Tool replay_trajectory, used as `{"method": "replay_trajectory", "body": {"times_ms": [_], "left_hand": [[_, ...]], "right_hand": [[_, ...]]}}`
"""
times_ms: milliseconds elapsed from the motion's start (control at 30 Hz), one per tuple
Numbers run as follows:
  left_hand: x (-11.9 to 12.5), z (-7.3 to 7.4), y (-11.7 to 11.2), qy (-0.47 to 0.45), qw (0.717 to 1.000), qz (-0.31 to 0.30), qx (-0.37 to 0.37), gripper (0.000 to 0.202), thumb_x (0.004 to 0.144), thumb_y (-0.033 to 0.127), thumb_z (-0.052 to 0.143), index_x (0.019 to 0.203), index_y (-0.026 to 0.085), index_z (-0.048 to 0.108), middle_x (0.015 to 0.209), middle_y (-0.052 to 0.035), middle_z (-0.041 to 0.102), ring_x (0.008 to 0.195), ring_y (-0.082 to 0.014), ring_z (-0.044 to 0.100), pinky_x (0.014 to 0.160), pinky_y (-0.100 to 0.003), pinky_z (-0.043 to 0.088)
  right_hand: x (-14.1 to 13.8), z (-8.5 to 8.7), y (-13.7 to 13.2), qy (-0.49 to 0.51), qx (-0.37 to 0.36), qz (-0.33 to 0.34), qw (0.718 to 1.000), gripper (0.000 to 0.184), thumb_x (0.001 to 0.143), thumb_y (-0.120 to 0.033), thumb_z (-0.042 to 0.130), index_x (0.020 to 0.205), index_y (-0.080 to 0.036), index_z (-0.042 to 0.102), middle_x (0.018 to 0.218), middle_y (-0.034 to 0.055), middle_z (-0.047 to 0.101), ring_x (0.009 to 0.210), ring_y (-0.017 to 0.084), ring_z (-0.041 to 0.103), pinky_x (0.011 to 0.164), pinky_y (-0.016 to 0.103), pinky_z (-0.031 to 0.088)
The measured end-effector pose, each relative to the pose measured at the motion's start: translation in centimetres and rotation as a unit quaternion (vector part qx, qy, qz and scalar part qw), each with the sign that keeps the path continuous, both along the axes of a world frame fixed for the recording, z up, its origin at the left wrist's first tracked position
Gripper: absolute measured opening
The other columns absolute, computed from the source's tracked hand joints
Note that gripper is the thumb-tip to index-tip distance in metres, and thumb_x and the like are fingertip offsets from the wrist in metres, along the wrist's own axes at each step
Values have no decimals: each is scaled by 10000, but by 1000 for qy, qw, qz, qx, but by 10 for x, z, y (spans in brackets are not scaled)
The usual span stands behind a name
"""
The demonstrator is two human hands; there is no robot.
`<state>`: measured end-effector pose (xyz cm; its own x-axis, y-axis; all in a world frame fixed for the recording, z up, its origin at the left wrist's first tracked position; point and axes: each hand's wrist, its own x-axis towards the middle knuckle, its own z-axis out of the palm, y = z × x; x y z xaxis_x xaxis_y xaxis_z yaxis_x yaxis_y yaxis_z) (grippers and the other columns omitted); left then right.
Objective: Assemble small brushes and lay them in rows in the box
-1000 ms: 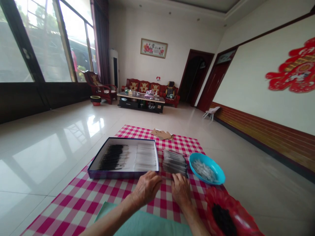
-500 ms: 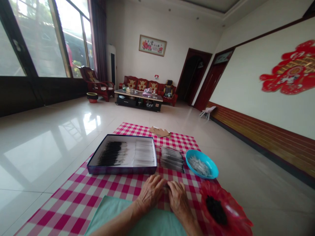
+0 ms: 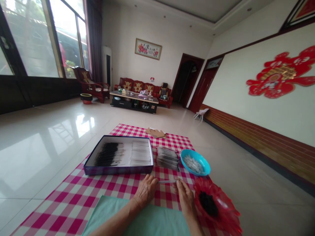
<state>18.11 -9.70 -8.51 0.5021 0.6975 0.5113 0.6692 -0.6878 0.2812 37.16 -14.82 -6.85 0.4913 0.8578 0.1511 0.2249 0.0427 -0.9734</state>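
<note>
My left hand [image 3: 145, 191] and my right hand [image 3: 184, 196] rest on a red-and-white checked cloth [image 3: 73, 196], fingers closed on the two ends of a thin clear strip [image 3: 167, 181] stretched between them. Just beyond lies a stack of flat clear packets [image 3: 167, 158]. To its left stands a shallow purple box [image 3: 118, 169] lined with rows of black and pale pieces. A blue bowl [image 3: 204, 170] of small white pieces sits to the right. A red plastic dish [image 3: 221, 213] with a dark heap is by my right wrist.
A green mat [image 3: 137, 223] lies under my forearms. Brown cardboard scraps [image 3: 155, 133] sit at the cloth's far edge. Glossy tiled floor surrounds the cloth. Far off are a dark coffee table [image 3: 134, 100], red sofa [image 3: 137, 87] and a small white stool [image 3: 199, 113].
Both hands drew back from the packet stack towards me, came together, then spread apart with the thin strip held between them. The view swung slightly to the right.
</note>
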Motion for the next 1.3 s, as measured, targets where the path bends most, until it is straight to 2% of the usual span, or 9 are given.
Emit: {"method": "replay_trajectory", "body": {"times_ms": [233,367,433,500,633,767,1100,1300], "left_hand": [[2,3,-4,-11,997,64,36,150,884,157,443,939,210,572,760,-19,585,731,-189,496,728,-341,362],[8,5,-5,2,997,59,47,117,896,184,446,915,217,556,735,-5,571,703,-184,474,725,-344,334],[15,7,-3,7,997,57,46,96,897,203,454,877,220,546,726,-2,557,699,-183,462,705,-338,320],[23,8,1,10,998,43,50,97,895,212,461,832,219,534,727,-2,545,696,-180,451,695,-333,309],[31,11,10,3,998,-1,64,118,897,232,467,798,213,527,746,-8,535,710,-171,444,711,-331,304],[28,10,13,1,998,-13,63,149,916,256,432,810,221,531,740,-10,528,720,-170,451,728,-342,300],[26,6,12,29,998,1,51,183,934,298,402,812,240,526,686,10,540,629,-148,488,589,-292,291],[25,6,12,25,999,7,48,130,920,286,440,833,233,519,694,16,554,639,-150,511,589,-282,322]], "right_hand": [[-13,-2,11,16,-19,2,1000,413,728,-562,584,782,-162,672,656,46,695,624,219,644,547,283,504],[-23,-3,17,-109,-24,2,994,422,761,-579,535,635,-188,630,523,7,611,525,173,542,518,256,414],[-27,-3,18,-172,-21,1,985,458,790,-595,474,639,-192,629,520,13,608,509,169,521,513,258,393],[-28,-4,19,-187,-20,-2,982,500,793,-622,435,665,-188,648,551,39,639,515,183,540,512,265,397],[-25,-6,21,-155,-17,-21,988,575,752,-682,430,727,-176,701,667,104,713,593,229,621,548,279,447],[-23,-8,22,-125,-9,-15,992,569,712,-694,483,758,-182,727,774,122,740,680,248,661,606,281,488],[-21,-11,20,-71,-11,5,997,506,716,-625,551,837,-168,728,871,116,745,814,269,680,718,297,528],[-21,-8,21,-41,-6,24,999,449,707,-572,600,833,-163,735,854,105,747,807,271,683,726,321,543]]}}
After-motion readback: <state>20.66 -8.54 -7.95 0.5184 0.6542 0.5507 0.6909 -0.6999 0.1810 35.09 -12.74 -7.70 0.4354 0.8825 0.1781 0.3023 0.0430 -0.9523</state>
